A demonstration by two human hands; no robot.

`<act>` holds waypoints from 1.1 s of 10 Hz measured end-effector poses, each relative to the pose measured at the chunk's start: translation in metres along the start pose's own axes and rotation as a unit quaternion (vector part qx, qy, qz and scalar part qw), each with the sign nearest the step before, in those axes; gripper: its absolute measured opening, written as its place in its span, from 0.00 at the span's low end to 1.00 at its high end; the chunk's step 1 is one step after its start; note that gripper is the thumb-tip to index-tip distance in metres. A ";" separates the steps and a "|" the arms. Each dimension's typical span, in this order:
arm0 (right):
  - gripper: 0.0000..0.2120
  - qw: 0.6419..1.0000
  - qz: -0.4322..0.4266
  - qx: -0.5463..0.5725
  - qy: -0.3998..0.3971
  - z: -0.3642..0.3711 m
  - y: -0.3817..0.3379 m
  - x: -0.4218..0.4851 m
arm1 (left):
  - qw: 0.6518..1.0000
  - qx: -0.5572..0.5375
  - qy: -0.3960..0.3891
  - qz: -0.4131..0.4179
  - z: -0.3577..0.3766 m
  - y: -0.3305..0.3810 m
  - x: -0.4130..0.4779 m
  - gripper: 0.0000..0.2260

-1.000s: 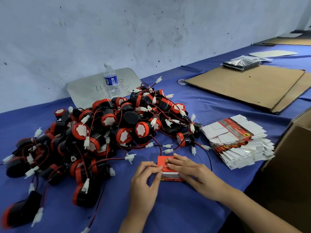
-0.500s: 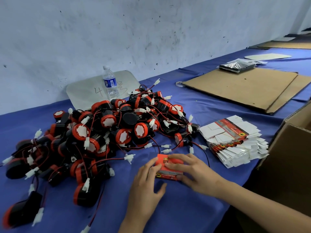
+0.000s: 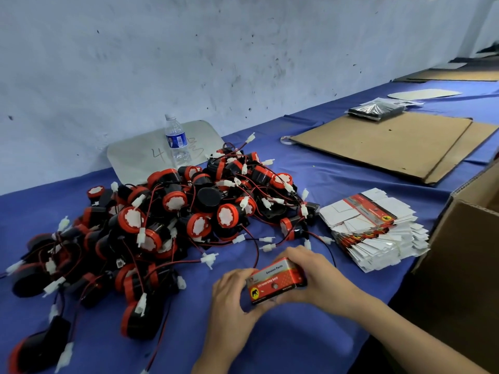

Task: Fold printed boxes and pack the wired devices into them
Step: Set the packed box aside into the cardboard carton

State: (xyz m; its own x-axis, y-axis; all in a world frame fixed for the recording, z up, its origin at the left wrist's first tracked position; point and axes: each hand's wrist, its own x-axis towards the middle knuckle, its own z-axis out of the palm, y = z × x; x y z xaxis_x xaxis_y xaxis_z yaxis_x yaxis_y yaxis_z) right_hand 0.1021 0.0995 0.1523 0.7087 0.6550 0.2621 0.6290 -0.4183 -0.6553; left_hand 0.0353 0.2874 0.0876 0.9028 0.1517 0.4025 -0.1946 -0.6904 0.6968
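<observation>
– Blue cloth covers the long table (image 3: 337, 184), and a scuffed pale wall (image 3: 243, 63) stands behind it. Where is the box?

– The little red box (image 3: 275, 282) is near the front edge of the table, between the two hands. It sits just in front of the big pile of wired devices (image 3: 189, 211). I cannot tell if it touches the cloth.

– How do the hands hold it?

– The left hand (image 3: 232, 300) curls round the left end, with its thumb up by the top corner. The right hand (image 3: 321, 276) wraps over the right end, fingers bent across the back. Both hands are closed round the box, not spread out.

– Is the box heavy?

– I think it is light. It is thin printed card, like the flat ones in the stack of flat boxes (image 3: 375, 228) to the right. I cannot see if a device is inside.

– Could it break?

– It could squash. Press too hard in the middle and the sides may bend in. The print looks a bit shiny, so it might slip too.

– So where is best to hold it?

– At the ends and corners, I think, where the folds make the card stiffer. A soft squeeze should be enough.
</observation>
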 end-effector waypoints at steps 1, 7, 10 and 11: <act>0.21 0.990 0.068 0.104 0.070 -0.010 -0.003 -0.003 | 0.993 -0.098 0.015 -0.057 0.000 0.003 -0.001 0.30; 0.31 0.291 -0.067 0.814 0.498 -0.171 0.040 -0.026 | 0.976 -0.131 0.119 -0.128 0.009 -0.006 0.010 0.27; 0.12 0.873 0.177 0.269 0.366 -0.156 0.079 0.004 | 0.974 -0.132 0.122 -0.137 0.011 -0.008 0.010 0.26; 0.27 0.921 0.322 -0.212 -0.053 -0.168 0.093 0.027 | 0.972 -0.144 0.111 -0.149 0.010 -0.005 0.010 0.25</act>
State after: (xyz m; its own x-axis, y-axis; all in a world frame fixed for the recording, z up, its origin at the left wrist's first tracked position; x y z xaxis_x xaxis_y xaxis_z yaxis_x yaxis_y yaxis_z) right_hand 0.2331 -0.0271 0.2173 0.9573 0.2335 -0.1703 0.1730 -0.9351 -0.3093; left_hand 0.0489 0.2856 0.0824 0.8365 0.4860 0.2532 -0.0651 -0.3706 0.9265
